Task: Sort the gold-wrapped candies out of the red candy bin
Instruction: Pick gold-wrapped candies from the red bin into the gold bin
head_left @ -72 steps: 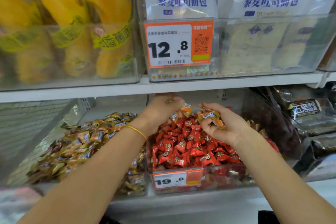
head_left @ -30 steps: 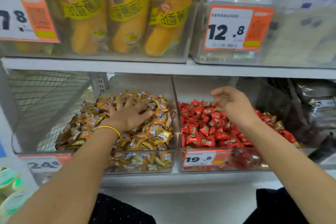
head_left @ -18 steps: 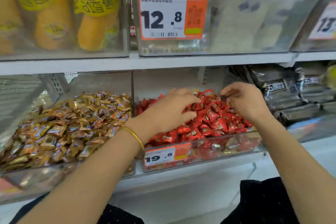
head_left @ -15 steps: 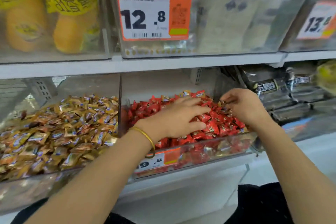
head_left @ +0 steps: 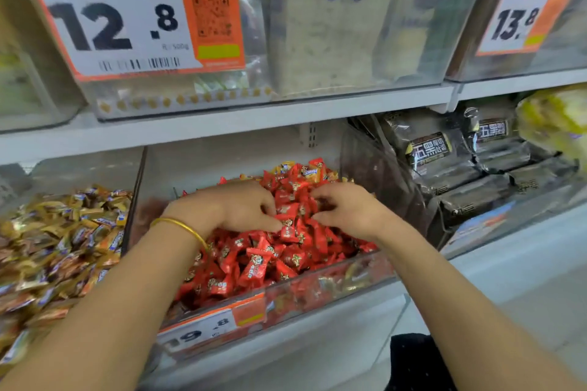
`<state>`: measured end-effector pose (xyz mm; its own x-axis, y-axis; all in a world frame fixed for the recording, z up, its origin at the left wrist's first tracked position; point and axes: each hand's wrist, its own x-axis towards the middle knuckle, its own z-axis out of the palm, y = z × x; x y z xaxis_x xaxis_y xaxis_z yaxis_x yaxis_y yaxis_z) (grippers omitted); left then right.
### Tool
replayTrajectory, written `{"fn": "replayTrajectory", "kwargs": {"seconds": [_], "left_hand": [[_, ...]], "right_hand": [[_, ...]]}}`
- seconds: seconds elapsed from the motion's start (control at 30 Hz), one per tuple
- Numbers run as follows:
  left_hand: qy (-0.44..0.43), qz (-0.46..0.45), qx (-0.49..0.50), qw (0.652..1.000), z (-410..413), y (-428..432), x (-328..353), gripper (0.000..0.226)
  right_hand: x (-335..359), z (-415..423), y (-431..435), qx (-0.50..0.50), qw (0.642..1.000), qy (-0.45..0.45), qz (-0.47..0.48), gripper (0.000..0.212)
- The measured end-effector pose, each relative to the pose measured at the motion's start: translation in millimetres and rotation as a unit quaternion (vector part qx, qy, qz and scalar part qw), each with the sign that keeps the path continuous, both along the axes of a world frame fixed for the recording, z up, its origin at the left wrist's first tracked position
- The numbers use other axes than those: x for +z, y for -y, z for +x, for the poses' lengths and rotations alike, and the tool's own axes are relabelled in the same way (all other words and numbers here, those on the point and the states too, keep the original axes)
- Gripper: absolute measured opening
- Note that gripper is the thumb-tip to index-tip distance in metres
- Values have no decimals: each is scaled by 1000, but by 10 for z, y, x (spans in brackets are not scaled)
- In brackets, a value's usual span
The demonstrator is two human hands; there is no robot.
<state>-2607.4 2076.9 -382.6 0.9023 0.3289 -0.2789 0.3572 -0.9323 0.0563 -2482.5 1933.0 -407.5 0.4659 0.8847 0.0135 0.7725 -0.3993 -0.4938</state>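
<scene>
Left hand (head_left: 241, 208) and right hand (head_left: 347, 211) in the red candy bin (head_left: 317, 294), fingers curled down among red candies (head_left: 257, 263); whether either pinches one cannot be told. Gold-wrapped candies (head_left: 312, 172) lie just beyond both hands, atop the heap's back, nearer the right.

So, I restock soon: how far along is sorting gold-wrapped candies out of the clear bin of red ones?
Done: the surface of the red-wrapped candy pile near the front looks all red. In hand: left hand and right hand dig into its middle; whether either grips a candy is unclear. Left: several gold-wrapped candies at the pile's back, and gold glints behind the clear bin's front wall.
</scene>
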Motion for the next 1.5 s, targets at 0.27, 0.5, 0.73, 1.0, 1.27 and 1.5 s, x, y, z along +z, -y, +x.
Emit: {"fn": "replayTrajectory", "kwargs": {"seconds": [0.27, 0.5, 0.73, 1.0, 1.27, 1.5], "left_hand": [[202, -36, -52, 977, 233, 277, -186, 45], [-43, -11, 3, 999, 174, 89, -180, 52], [198, -33, 24, 979, 332, 122, -159, 27], [140, -83, 0, 987, 404, 157, -238, 55], [78, -74, 65, 992, 290, 4, -58, 45], [147, 50, 119, 981, 273, -63, -35, 39]], "right_hand": [[260, 135, 111, -75, 977, -152, 127, 36], [54, 331, 68, -100, 986, 108, -80, 38], [-104, 392, -82, -51, 996, 34, -59, 35], [-9, 383, 24, -25, 971, -231, 48, 44], [-155, 420, -93, -53, 998, -31, 2, 50], [-208, 425, -192, 5, 998, -42, -49, 57]]}}
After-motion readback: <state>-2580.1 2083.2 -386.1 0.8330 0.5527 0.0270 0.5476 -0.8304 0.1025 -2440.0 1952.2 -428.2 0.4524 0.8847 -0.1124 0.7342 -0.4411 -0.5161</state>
